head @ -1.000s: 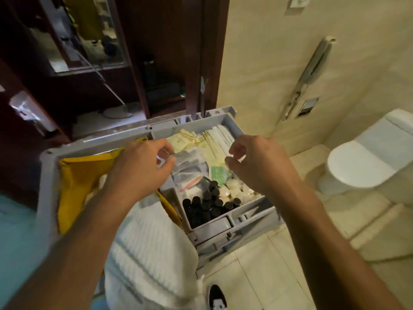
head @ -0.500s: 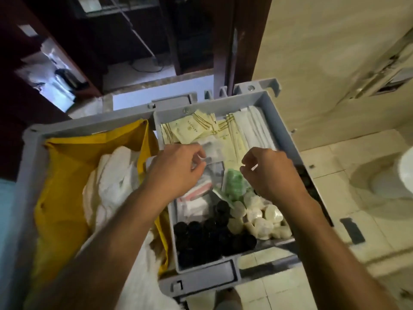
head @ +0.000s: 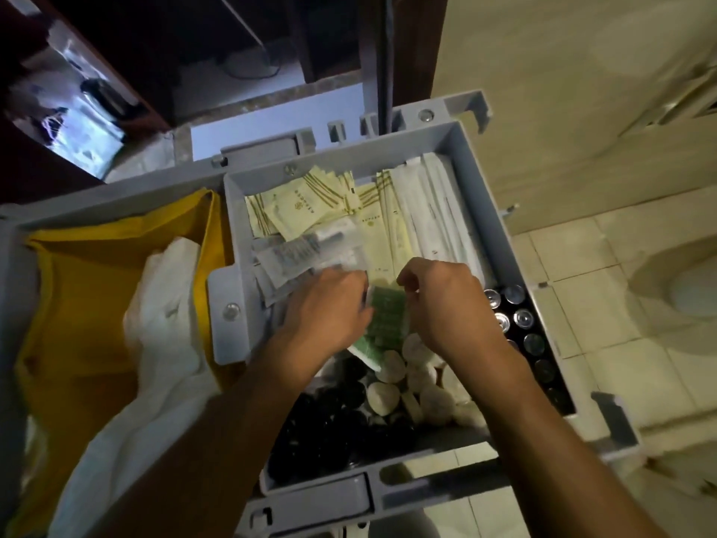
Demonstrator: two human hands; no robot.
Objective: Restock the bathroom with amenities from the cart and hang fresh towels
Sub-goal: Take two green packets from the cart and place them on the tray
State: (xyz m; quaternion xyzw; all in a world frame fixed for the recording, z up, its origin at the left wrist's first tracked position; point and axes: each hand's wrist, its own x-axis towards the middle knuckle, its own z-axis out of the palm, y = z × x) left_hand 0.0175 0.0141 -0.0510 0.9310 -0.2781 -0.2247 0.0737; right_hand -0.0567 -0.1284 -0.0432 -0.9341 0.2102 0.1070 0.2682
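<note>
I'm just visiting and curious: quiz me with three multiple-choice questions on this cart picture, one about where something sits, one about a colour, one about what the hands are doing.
1. Where does the white towel lie?
A. in the yellow bag
B. on the toilet
C. on the floor

2. What colour is the packet between the hands?
A. red
B. green
C. blue

3. What are the left hand and right hand doing?
A. hanging idle
B. pushing the cart
C. reaching into the grey tray at the packet

Answers: 1 A, towel sits inside the bag; 2 B, it shows green; 3 C, both sets of fingers meet it over the tray.
</note>
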